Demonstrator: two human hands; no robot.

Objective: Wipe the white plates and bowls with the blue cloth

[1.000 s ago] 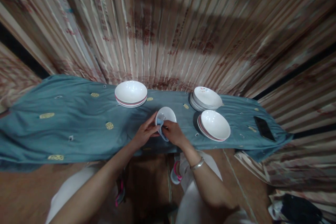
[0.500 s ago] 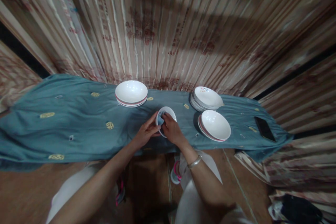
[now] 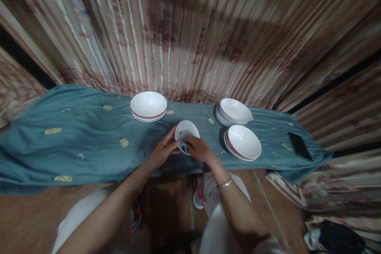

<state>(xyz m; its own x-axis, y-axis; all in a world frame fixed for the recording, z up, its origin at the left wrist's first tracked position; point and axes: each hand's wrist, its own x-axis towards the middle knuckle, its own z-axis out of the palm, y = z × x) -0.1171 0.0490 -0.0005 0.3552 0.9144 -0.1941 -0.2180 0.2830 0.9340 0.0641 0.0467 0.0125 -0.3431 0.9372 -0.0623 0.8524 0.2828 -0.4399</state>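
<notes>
A small white bowl [image 3: 190,126] is tilted toward me above the front middle of the cloth-covered table. Its left side is gripped by my left hand [image 3: 163,149], thumb at the rim and fingers round the outside. My right hand [image 3: 199,149] reaches over the near rim, its bent fingers pressing a bluish-grey cloth [image 3: 184,147] against the inside. The cloth is blurred and partly covered by those fingers. Beyond my left hand stands a stack of white bowls [image 3: 149,104] with reddish rims. Right of my right hand sits another stack of white bowls [image 3: 244,142].
Behind the right stack is a third stack of bowls [image 3: 235,111], the top one flower-patterned. A black phone [image 3: 299,145] lies near the right end. The teal tablecloth [image 3: 98,139] reaches a striped curtain [image 3: 184,39] at the back. My legs are under the front edge.
My right hand has swept the cloth from the bowl's upper inside down toward its near side. The bowl has shifted very slightly left, with my left hand still on it.
</notes>
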